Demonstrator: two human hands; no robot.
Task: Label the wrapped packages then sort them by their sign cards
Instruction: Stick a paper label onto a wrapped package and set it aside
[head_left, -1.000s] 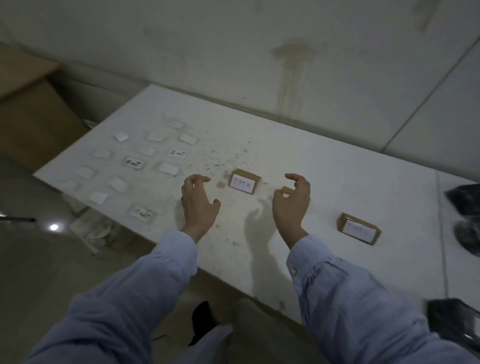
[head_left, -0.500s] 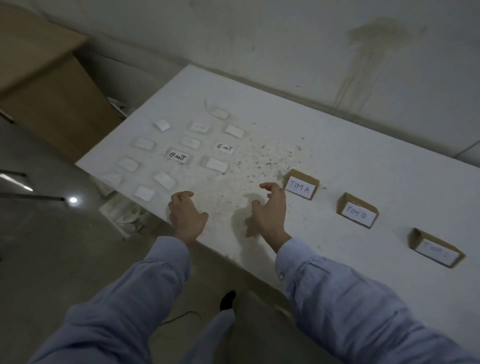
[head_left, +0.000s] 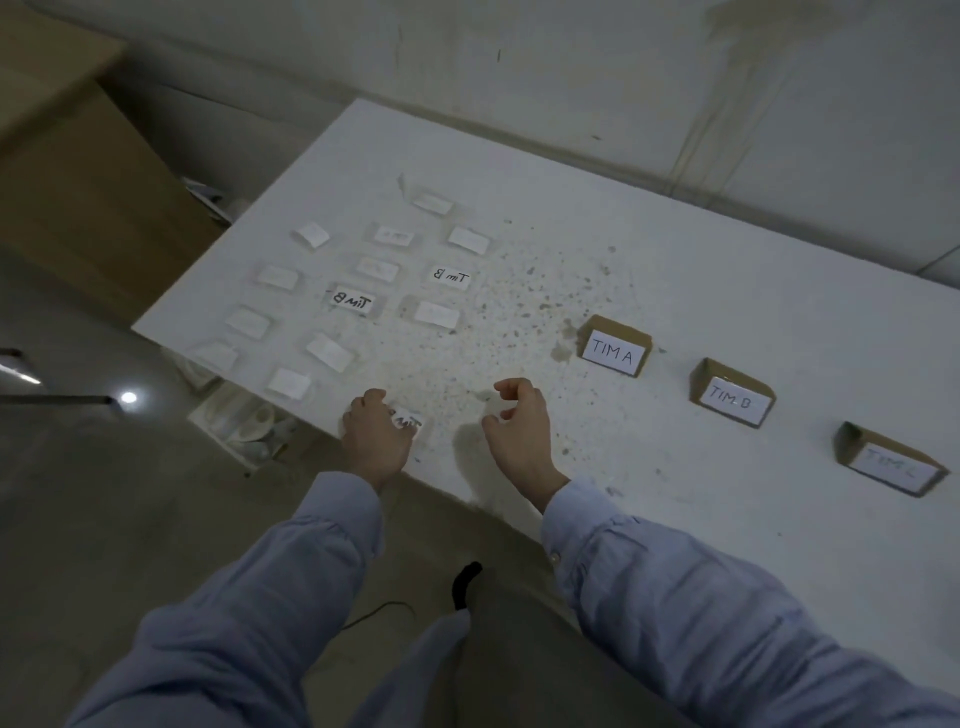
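At the near edge of the desk (head_left: 675, 270) the left hand (head_left: 376, 441) has its grip narrow: the fingers curl over the left end of a small labelled package (head_left: 409, 420) and seem to pinch it, though the thumb is hidden and the last letter of its label cannot be read. The right hand (head_left: 519, 423) hangs just beside it, above the desk, fingers loosely curled and holding nothing. Further left lie the blank packages (head_left: 328, 352) in loose rows, with a first Tim B package (head_left: 353, 300) and a second Tim B package (head_left: 451, 275) among them. To the right stand the TIM A card (head_left: 613, 354), the TIM B card (head_left: 733, 401) and a third card (head_left: 889, 464), well apart from each other. The package looks flat, thin and very light, its wrap probably smooth, so it will likely slide rather than lift if pressed from above. Taking it by the two long edges between thumb and fingertip seems best, keeping off the paper label so the writing does not smudge or peel
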